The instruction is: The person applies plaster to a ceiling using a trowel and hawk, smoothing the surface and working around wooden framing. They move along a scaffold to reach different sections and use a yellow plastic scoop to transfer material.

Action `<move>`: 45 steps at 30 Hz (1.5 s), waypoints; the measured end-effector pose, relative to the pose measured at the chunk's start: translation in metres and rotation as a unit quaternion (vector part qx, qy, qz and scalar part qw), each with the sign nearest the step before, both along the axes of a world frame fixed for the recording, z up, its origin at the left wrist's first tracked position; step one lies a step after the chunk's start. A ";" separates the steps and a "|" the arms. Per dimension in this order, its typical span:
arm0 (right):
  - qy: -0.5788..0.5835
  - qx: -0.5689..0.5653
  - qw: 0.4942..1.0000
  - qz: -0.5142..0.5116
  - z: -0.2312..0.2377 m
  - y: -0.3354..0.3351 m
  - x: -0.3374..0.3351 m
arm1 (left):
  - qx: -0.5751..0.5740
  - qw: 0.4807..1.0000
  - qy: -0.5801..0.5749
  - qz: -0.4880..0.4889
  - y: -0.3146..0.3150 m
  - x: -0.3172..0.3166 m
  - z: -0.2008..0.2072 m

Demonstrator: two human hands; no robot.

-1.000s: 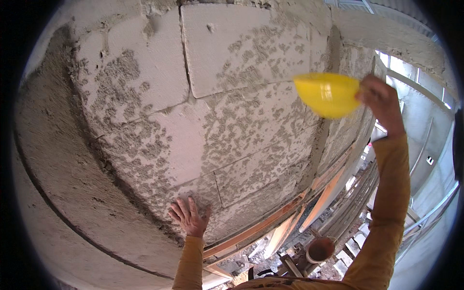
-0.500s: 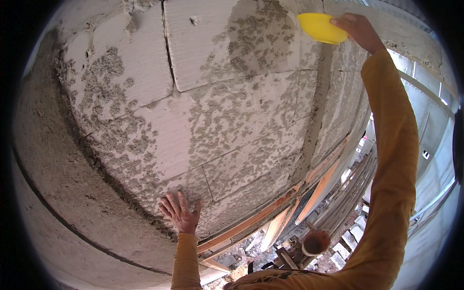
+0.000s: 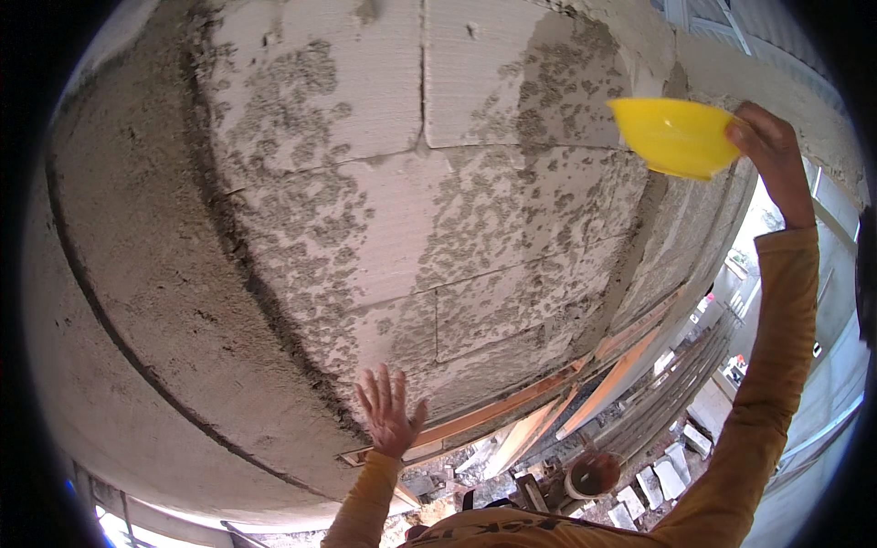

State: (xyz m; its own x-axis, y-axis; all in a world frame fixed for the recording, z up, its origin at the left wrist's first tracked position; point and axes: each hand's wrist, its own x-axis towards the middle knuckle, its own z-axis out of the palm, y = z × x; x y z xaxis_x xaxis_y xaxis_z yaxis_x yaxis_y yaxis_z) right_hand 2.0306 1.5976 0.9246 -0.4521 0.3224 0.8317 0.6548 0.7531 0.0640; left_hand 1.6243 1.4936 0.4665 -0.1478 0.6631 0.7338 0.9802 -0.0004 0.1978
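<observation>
My right hand (image 3: 767,146), raised at the upper right, grips the rim of a yellow plastic bowl (image 3: 674,139) tilted on its side in front of the wall. What the bowl holds is hidden. My left hand (image 3: 390,418) is spread with fingers apart at the lower part of the wall, near its bottom left corner; whether the palm presses on the surface is hard to tell. Pale blocks make up the wall (image 3: 393,219), with dark wet-looking blotches across them and a large dark patch (image 3: 571,82) near the top.
A rough grey plastered column (image 3: 155,247) borders the blocks on the left. Wooden boards (image 3: 512,397) run along the wall's lower edge. Below stand a bucket (image 3: 592,474) and scattered pale block pieces (image 3: 671,475), with long poles (image 3: 676,393) lying at the lower right.
The view has swung, so the wall sits further right. My right hand and the bowl appear lower, and the bowl looks larger. My left hand stays spread, now closer to the boards.
</observation>
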 end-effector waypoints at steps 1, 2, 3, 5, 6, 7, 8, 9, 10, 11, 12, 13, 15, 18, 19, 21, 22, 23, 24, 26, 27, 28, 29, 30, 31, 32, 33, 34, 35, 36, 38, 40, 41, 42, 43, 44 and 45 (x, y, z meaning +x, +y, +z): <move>-0.009 0.002 1.000 -0.003 0.006 -0.006 -0.022 | -0.021 1.000 -0.021 -0.007 -0.008 0.005 -0.011; 0.020 0.019 0.999 0.036 0.011 -0.009 -0.049 | -0.041 0.998 -0.042 -0.016 -0.016 0.009 -0.026; 0.054 0.030 0.995 0.082 0.013 -0.006 -0.078 | -0.066 0.996 -0.059 -0.017 -0.029 0.007 -0.041; 0.065 -0.018 0.992 0.108 0.043 -0.031 -0.118 | -0.102 0.992 -0.076 0.004 -0.042 0.010 -0.071; 0.094 -0.039 0.986 0.129 0.051 -0.034 -0.136 | -0.124 0.988 -0.086 0.017 -0.049 0.009 -0.092; 0.127 -0.060 0.978 0.152 0.058 -0.036 -0.151 | -0.149 0.981 -0.116 0.038 -0.059 0.004 -0.114; 0.159 -0.080 0.969 0.172 0.061 -0.041 -0.163 | -0.174 0.972 -0.146 0.056 -0.072 -0.002 -0.139; 0.203 -0.093 0.966 0.130 0.058 -0.051 -0.174 | -0.199 0.962 -0.168 0.078 -0.090 -0.010 -0.162; 0.244 -0.106 0.960 0.088 0.053 -0.067 -0.184 | -0.223 0.951 -0.191 0.099 -0.109 -0.018 -0.184; 0.235 -0.086 0.966 0.062 0.051 -0.065 -0.183 | -0.252 0.935 -0.221 0.120 -0.129 -0.021 -0.200; 0.226 -0.068 0.971 0.038 0.049 -0.063 -0.182 | -0.281 0.916 -0.251 0.141 -0.150 -0.024 -0.216; 0.168 -0.017 0.985 0.036 0.050 -0.040 -0.161 | -0.328 0.889 -0.271 0.168 -0.170 -0.029 -0.243; 0.109 0.013 0.993 0.046 0.037 -0.005 -0.130 | -0.418 0.823 -0.286 0.258 -0.251 -0.053 -0.307; 0.054 -0.009 0.998 -0.010 0.020 -0.015 -0.107 | -0.525 0.709 -0.341 0.324 -0.335 -0.069 -0.354; 0.028 -0.020 0.998 -0.061 0.025 -0.030 -0.096 | -0.554 0.676 -0.366 0.318 -0.345 -0.068 -0.361; 0.050 -0.032 0.998 -0.027 0.017 -0.042 -0.081 | -0.576 0.635 -0.400 0.325 -0.363 -0.069 -0.366; 0.062 -0.042 0.997 -0.006 0.015 -0.045 -0.081 | -0.575 0.625 -0.412 0.329 -0.373 -0.072 -0.367; 0.059 -0.031 0.998 -0.012 0.016 -0.051 -0.087 | -0.569 0.620 -0.425 0.333 -0.382 -0.075 -0.370; 0.057 -0.024 0.998 -0.016 0.017 -0.057 -0.096 | -0.560 0.616 -0.435 0.342 -0.393 -0.079 -0.367; 0.061 -0.018 0.998 0.014 0.018 -0.064 -0.123 | -0.519 0.639 -0.453 0.344 -0.397 -0.094 -0.373; 0.062 -0.014 0.997 0.040 0.027 -0.071 -0.145 | -0.495 0.658 -0.459 0.333 -0.385 -0.099 -0.379; 0.087 -0.039 0.992 0.079 0.033 -0.071 -0.166 | -0.470 0.674 -0.467 0.327 -0.375 -0.103 -0.382; 0.107 -0.064 0.985 0.116 0.037 -0.070 -0.191 | -0.445 0.677 -0.483 0.334 -0.354 -0.098 -0.359; 0.148 -0.115 0.969 0.159 0.043 -0.068 -0.213 | -0.420 0.680 -0.497 0.338 -0.322 -0.095 -0.324; 0.185 -0.160 0.951 0.188 0.045 -0.072 -0.231 | -0.447 0.677 -0.493 0.315 -0.286 -0.091 -0.300; 0.173 -0.153 0.953 0.195 0.040 -0.084 -0.246 | -0.438 0.694 -0.482 0.307 -0.277 -0.093 -0.297; 0.161 -0.146 0.955 0.203 0.030 -0.101 -0.259 | -0.434 0.694 -0.484 0.309 -0.268 -0.093 -0.289; 0.148 -0.138 0.957 0.208 0.021 -0.114 -0.264 | -0.431 0.695 -0.486 0.309 -0.261 -0.093 -0.284; 0.154 -0.109 0.965 0.183 0.012 -0.119 -0.261 | -0.426 0.697 -0.486 0.311 -0.260 -0.092 -0.286; 0.158 -0.080 0.972 0.154 0.001 -0.120 -0.257 | -0.424 0.699 -0.485 0.309 -0.258 -0.090 -0.288; 0.143 -0.045 0.984 0.093 -0.013 -0.109 -0.243 | -0.434 0.689 -0.499 0.297 -0.270 -0.087 -0.306; 0.122 -0.063 0.989 0.062 -0.044 -0.063 -0.217 | -0.462 0.641 -0.496 0.360 -0.318 -0.093 -0.314; 0.151 -0.060 0.985 0.062 -0.063 -0.055 -0.209 | -0.478 0.626 -0.495 0.367 -0.336 -0.092 -0.314; 0.177 -0.050 0.982 0.054 -0.078 -0.057 -0.193 | -0.493 0.616 -0.496 0.363 -0.345 -0.091 -0.320; 0.142 -0.043 0.989 0.009 -0.077 -0.074 -0.171 | -0.508 0.611 -0.503 0.340 -0.343 -0.083 -0.335; 0.117 -0.054 0.992 -0.020 -0.087 -0.078 -0.151 | -0.515 0.606 -0.503 0.338 -0.355 -0.084 -0.341; 0.104 -0.076 0.992 -0.014 -0.098 -0.081 -0.130 | -0.520 0.598 -0.505 0.343 -0.369 -0.084 -0.347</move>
State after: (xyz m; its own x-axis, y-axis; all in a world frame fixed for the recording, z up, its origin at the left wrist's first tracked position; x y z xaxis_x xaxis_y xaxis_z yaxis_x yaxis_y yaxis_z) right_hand 1.9005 1.5169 0.8270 -0.2654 0.4618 0.8464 0.6634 0.7244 -0.1873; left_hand 1.5406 1.1246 0.1200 -0.6659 0.2122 -0.7152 0.0607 0.9709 0.2315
